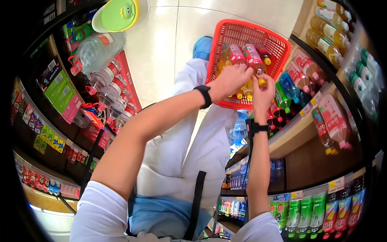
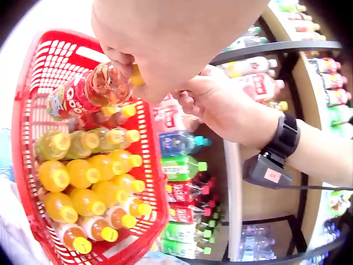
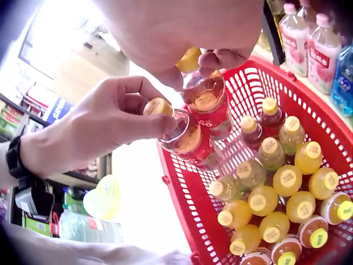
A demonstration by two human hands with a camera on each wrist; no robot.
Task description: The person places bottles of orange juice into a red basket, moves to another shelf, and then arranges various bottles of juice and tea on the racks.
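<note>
Two large bottles with red labels lean side by side in the red basket [image 1: 282,47]. My left hand [image 1: 229,82] [image 3: 118,113] pinches the yellow cap [image 3: 159,106] of the left bottle [image 1: 236,54] [image 3: 201,153] between thumb and fingers. My right hand [image 1: 264,92] [image 2: 229,107] has its fingers curled at the cap [image 3: 190,59] of the other bottle [image 1: 253,55] [image 3: 216,113]. Beside them, several small upright bottles with yellow caps, such as an orange one [image 2: 85,201] [image 3: 300,207], fill part of the basket.
Shelves of drinks stand on the right, with pink-label bottles [image 1: 333,121] and green ones [image 1: 306,213]. At left are large clear water bottles [image 1: 100,50] and a red-edged display [image 1: 130,82]. A green-lidded bin [image 1: 117,17] stands on the tiled floor [image 1: 161,44]. A blue shoe [image 1: 202,48] is beside the basket.
</note>
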